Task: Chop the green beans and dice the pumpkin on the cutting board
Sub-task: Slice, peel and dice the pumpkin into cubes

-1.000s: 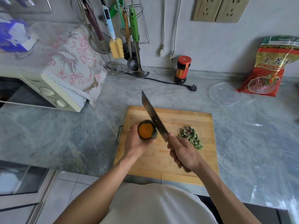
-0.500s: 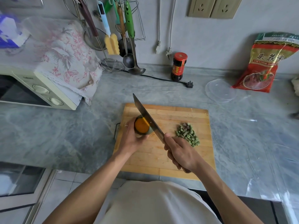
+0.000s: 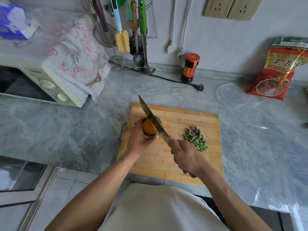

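With the left hand [image 3: 139, 140] gripping the pumpkin [image 3: 150, 127] on the cutting board [image 3: 180, 162] and the right hand [image 3: 186, 158] clamped on the knife [image 3: 154, 122], the rounded piece may roll, steering the blade toward the fingers beside it.

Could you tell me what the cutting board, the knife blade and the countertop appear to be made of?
The cutting board looks like bamboo or light wood: glued parallel strips, matte. The knife blade seems to be steel, grey with a dull sheen. The countertop looks like polished grey stone, perhaps marble, with cloudy veining; it could be an imitation.
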### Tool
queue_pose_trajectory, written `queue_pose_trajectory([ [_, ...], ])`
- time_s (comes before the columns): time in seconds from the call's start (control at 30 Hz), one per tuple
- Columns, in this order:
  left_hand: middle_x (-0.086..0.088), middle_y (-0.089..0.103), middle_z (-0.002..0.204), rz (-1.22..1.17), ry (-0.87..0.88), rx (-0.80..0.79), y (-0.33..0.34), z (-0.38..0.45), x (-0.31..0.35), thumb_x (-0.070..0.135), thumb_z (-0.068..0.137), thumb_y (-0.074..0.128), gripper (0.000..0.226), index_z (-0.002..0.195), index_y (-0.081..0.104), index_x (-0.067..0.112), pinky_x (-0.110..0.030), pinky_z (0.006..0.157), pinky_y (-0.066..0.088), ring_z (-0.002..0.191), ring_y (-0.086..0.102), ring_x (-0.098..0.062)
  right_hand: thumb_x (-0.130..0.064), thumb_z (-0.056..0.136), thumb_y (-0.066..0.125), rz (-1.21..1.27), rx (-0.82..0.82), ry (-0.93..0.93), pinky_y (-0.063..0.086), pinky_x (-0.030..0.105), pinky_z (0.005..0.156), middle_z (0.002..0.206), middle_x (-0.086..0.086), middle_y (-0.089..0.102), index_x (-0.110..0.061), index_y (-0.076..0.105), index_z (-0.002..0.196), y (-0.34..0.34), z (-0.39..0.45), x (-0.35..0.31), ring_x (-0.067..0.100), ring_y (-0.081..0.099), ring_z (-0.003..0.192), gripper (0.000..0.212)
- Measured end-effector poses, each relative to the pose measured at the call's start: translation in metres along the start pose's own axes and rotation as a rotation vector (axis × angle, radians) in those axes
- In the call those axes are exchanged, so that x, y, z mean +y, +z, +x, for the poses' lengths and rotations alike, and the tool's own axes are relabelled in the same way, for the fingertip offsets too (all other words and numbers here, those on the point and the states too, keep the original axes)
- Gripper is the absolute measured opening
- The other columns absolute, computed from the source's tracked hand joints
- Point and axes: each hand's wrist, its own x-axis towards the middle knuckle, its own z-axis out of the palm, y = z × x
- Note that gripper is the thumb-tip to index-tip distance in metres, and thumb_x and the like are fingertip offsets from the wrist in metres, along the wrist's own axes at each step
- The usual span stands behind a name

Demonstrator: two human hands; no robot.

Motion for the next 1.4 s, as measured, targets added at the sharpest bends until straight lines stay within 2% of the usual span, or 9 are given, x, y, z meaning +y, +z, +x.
queue_pose_trajectory([
  [0.1,0.001,0.052,0.127,-0.036,-0.025,0.004,0.001,0.002,0.000,0.035,0.067,0.088,0.080,0.135,0.048,0.020,-0.030,0.090,0.047,0.121,0.048,-0.020,-0.051,0.105,0.020,-0.058,-0.054,0.036,0.036,0.029,0.050,0.061,0.008,0.047,-0.002,0.049,0.087,-0.007,0.005,-0.010,0.017,0.040,0.048,0.059],
  [0.23,0.011,0.043,0.119,-0.045,-0.060,0.001,-0.001,0.002,0.002,0.025,0.069,0.087,0.075,0.134,0.050,0.022,-0.005,0.077,0.031,0.114,0.039,-0.011,-0.046,0.107,0.029,-0.009,-0.045,-0.020,0.041,0.038,0.043,0.059,0.012,0.046,-0.009,0.045,0.071,-0.012,0.009,-0.020,0.024,0.043,0.045,0.054],
  [0.43,0.010,0.042,0.122,-0.024,-0.058,0.009,0.002,0.006,0.000,0.028,0.069,0.088,0.079,0.136,0.048,0.022,-0.001,0.077,0.030,0.115,0.039,-0.010,-0.059,0.102,0.031,0.033,-0.087,0.067,0.044,0.030,0.038,0.057,0.010,0.052,0.003,0.053,0.078,-0.015,0.015,-0.016,0.020,0.049,0.039,0.070],
  [0.63,0.005,0.046,0.130,-0.001,-0.050,0.018,0.002,0.007,0.002,0.034,0.069,0.088,0.080,0.137,0.047,0.023,0.005,0.078,0.031,0.114,0.041,-0.008,-0.063,0.101,0.027,0.008,-0.107,0.092,0.042,0.026,0.036,0.058,0.010,0.053,-0.008,0.050,0.074,-0.010,0.023,-0.016,0.017,0.048,0.036,0.065],
  [0.7,0.003,0.050,0.130,0.006,-0.046,0.038,0.004,0.007,0.002,0.041,0.068,0.088,0.079,0.134,0.049,0.023,-0.002,0.083,0.038,0.117,0.050,-0.013,-0.063,0.101,0.026,-0.016,-0.100,0.111,0.039,0.025,0.034,0.060,0.011,0.055,-0.009,0.049,0.076,-0.004,0.028,-0.017,0.019,0.049,0.036,0.064],
  [0.77,0.001,0.052,0.130,0.019,-0.039,0.063,0.005,0.008,0.002,0.044,0.066,0.089,0.080,0.133,0.050,0.022,-0.020,0.089,0.050,0.117,0.053,-0.017,-0.063,0.101,0.025,-0.027,-0.106,0.120,0.036,0.023,0.033,0.062,0.011,0.055,-0.010,0.049,0.078,0.000,0.032,-0.018,0.019,0.049,0.037,0.063],
  [0.9,-0.003,0.053,0.131,0.060,-0.033,0.075,0.003,0.007,0.004,0.040,0.067,0.090,0.081,0.134,0.050,0.019,-0.037,0.090,0.053,0.120,0.051,-0.023,-0.062,0.101,0.024,-0.033,-0.084,0.096,0.035,0.021,0.031,0.063,0.011,0.058,-0.006,0.053,0.079,0.008,0.032,-0.015,0.020,0.052,0.039,0.067],
  [1.17,-0.005,0.054,0.128,0.035,-0.055,0.067,0.010,0.009,-0.001,0.030,0.064,0.092,0.083,0.135,0.049,0.017,-0.028,0.084,0.046,0.118,0.051,-0.025,-0.062,0.101,0.028,0.035,-0.093,0.129,0.042,0.030,0.036,0.058,0.008,0.051,-0.007,0.047,0.072,0.007,0.010,0.008,0.022,0.048,0.038,0.065],
  [1.4,-0.005,0.051,0.130,0.023,-0.043,0.045,0.010,0.009,-0.005,0.030,0.063,0.094,0.087,0.134,0.046,0.016,-0.036,0.091,0.052,0.117,0.053,-0.025,-0.057,0.103,0.029,-0.065,-0.020,0.079,0.041,0.032,0.044,0.066,0.018,0.059,-0.004,0.049,0.072,0.019,0.021,0.017,0.022,0.051,0.047,0.065],
])
